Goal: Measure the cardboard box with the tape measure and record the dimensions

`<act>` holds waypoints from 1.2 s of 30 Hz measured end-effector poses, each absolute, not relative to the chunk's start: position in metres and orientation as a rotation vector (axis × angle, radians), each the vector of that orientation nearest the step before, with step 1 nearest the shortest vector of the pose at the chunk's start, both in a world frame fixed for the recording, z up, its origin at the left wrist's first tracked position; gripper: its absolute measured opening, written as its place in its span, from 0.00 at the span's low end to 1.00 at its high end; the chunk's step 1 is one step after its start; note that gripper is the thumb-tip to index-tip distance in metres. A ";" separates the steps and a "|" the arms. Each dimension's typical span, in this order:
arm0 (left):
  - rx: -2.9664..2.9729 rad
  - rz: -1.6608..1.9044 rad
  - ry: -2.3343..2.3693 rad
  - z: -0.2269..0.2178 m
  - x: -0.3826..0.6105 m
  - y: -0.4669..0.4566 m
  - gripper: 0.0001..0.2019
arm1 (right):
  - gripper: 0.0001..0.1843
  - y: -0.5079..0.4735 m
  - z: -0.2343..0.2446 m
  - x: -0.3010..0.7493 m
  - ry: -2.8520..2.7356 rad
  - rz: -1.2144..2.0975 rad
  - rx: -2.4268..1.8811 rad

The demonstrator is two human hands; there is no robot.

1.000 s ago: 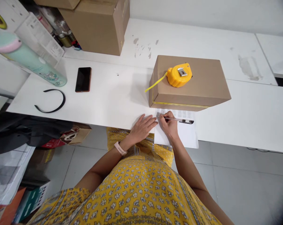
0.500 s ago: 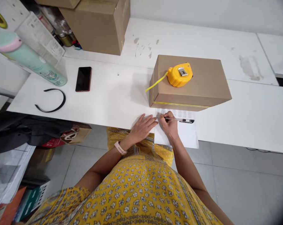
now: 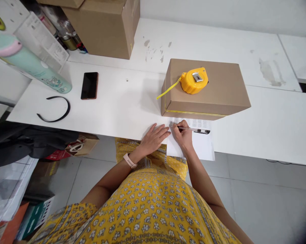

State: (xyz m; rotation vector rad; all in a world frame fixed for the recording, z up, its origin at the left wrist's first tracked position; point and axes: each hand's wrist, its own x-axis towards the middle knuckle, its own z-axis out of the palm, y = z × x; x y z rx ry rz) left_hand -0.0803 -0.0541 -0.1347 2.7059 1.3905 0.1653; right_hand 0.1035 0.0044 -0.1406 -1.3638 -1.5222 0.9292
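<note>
Right hand point(image 3: 183, 135) grips a pen point(image 3: 196, 130) on the paper point(image 3: 201, 144) mid-frame; left hand point(image 3: 153, 138) lies open, flat beside it.

**White worktops over a grey tiled floor**

A white worktop point(image 3: 112, 112) is stretching across the room, with a second, stained one point(image 3: 219, 44) lying behind it against a pale wall point(image 3: 219, 13). Grey floor tiles point(image 3: 264, 200) are showing below. Cardboard boxes point(image 3: 109, 27) are standing at the back left, and even light is falling throughout.
</note>
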 end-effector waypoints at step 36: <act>2.721 0.176 1.398 -0.137 -0.080 -0.054 0.27 | 0.17 0.005 -0.139 0.103 -1.493 0.921 -1.376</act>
